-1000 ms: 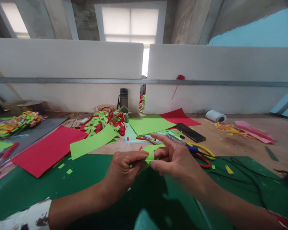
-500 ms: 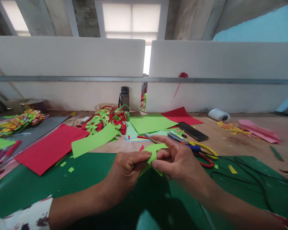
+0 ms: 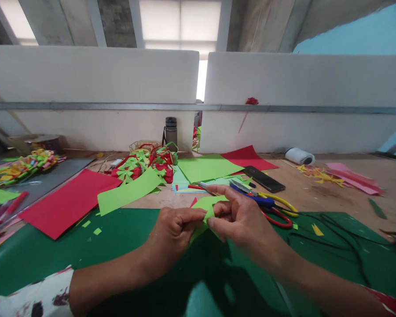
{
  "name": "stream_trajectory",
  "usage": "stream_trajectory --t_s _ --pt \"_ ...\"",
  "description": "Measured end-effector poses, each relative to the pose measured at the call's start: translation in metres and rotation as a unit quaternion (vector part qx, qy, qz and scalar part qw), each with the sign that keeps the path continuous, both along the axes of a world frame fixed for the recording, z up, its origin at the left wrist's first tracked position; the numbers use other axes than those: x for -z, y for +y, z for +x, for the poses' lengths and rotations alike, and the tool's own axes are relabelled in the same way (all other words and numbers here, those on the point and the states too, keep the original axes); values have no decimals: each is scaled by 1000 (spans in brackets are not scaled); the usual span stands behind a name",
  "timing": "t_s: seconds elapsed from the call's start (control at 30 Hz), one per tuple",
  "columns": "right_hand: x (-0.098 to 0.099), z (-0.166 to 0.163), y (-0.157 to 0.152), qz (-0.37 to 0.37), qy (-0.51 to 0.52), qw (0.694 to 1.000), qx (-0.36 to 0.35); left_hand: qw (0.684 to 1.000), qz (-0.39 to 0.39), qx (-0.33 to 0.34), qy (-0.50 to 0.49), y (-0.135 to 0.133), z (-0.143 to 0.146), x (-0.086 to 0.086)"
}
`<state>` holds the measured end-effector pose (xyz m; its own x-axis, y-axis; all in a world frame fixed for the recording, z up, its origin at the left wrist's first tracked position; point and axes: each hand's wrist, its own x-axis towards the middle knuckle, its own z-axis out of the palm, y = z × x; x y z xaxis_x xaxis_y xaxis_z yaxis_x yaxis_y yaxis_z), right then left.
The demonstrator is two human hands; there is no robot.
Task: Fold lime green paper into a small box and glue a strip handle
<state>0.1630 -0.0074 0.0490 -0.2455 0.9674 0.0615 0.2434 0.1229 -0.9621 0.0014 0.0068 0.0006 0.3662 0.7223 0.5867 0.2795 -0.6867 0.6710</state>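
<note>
A folded piece of light green paper [image 3: 210, 214] is held between my two hands above the green mat. My left hand [image 3: 175, 226] pinches its left side, thumb on top and the other fingers curled. From the right, my right hand [image 3: 240, 215] grips the folded strip between thumb and curled fingers, while its index finger reaches forward over the paper. Just beyond that hand lie scissors [image 3: 285, 202] with yellow and red handles and a blue-handled tool [image 3: 262, 200]. Part of the folded paper is hidden by my fingers.
Red paper [image 3: 71, 200] and a curved green sheet [image 3: 128, 191] lie to the left. Behind them are red and green paper crafts [image 3: 145, 165] and a bottle [image 3: 171, 132]. A phone [image 3: 264, 178], a dark cable [image 3: 341, 240] and a white roll [image 3: 299, 156] lie to the right.
The strip of the green paper is folded over a little further between my fingers. Both hands stay in nearly the same place, and the view has shifted slightly.
</note>
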Motion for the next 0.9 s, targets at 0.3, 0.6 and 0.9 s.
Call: stream_trajectory --t_s 0.3,0.6,0.9 --pt "-3 0 2 -5 -43 999 -5 1000 -2 -24 -11 1 3 0" --pt "0 5 5 16 -107 994 -21 999 -41 8 -36 2 2 -3" --pt "-3 9 6 154 -243 957 -36 997 -37 31 -55 3 2 -2"
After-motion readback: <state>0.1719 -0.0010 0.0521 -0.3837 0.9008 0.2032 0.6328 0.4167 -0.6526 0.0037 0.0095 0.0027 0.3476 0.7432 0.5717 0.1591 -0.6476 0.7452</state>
